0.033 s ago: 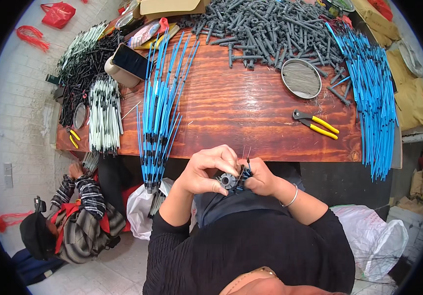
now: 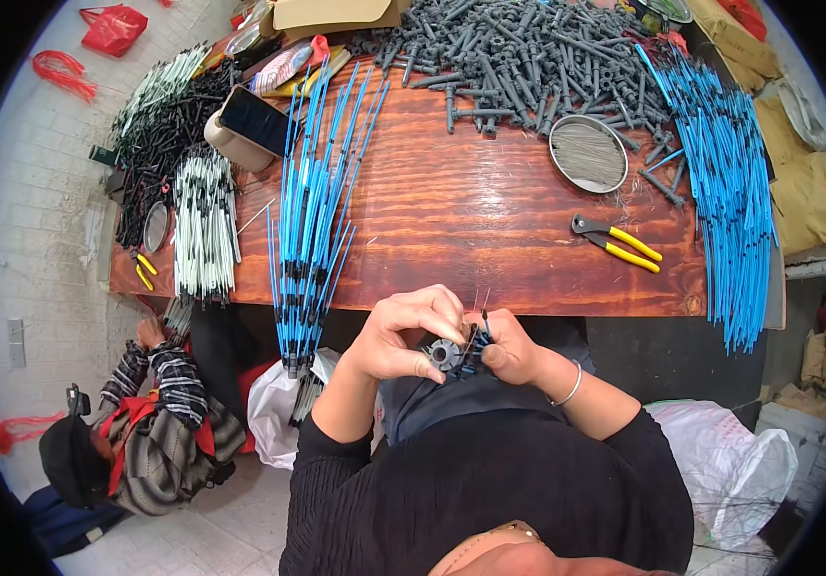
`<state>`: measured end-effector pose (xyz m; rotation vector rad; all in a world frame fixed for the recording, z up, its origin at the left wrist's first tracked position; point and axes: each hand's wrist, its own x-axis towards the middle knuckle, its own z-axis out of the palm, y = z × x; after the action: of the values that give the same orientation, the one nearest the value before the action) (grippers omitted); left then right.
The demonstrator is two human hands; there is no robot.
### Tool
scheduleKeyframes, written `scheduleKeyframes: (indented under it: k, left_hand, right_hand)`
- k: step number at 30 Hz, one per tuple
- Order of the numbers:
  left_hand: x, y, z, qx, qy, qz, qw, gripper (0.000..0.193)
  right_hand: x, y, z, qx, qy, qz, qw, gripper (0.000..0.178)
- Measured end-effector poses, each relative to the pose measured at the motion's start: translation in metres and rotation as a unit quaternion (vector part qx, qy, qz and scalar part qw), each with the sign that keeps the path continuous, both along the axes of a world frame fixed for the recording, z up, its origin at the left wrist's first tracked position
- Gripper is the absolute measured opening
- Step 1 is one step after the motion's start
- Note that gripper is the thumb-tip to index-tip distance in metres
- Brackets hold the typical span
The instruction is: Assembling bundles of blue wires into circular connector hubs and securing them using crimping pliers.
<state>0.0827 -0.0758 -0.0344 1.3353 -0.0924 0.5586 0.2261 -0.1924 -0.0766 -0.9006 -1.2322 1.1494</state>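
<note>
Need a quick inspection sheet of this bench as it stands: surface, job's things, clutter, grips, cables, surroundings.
Surface: wooden table, reddish, crowded along its back and sides.
Job's things: small grey round part with thin wires, held above the lap.
Clutter: grey plastic pieces; blue rods left of centre, more blue rods at the right edge; white rods; round metal dish; yellow-handled pliers; phone.
Grips: left hand and right hand both pinch the round part.
Cables: nothing seen.
Surroundings: another person sits low at the left; white plastic bag on the floor at the right.
</note>
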Motion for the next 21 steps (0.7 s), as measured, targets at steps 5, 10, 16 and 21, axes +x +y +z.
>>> scheduleKeyframes:
  k: [5,10,16,21]
  left_hand:
    - [0.002,-0.006,-0.003,-0.069,-0.019,-0.005,0.997,0.036]
    - [0.002,-0.005,-0.019,-0.081,-0.071,0.010,0.994,0.037]
    - [0.001,0.005,-0.015,0.005,-0.076,0.025,0.997,0.040]
    - [0.002,0.009,-0.007,0.022,-0.076,-0.020,0.997,0.040]
  right_hand:
    - [0.003,-0.003,-0.001,-0.010,-0.049,0.006,0.999,0.045]
    - [0.003,-0.004,0.003,-0.036,-0.077,0.008,0.996,0.046]
    - [-0.002,-0.002,0.011,-0.051,-0.068,-0.010,0.996,0.043]
    - [-0.001,-0.004,0.002,-0.033,-0.093,0.026,0.995,0.046]
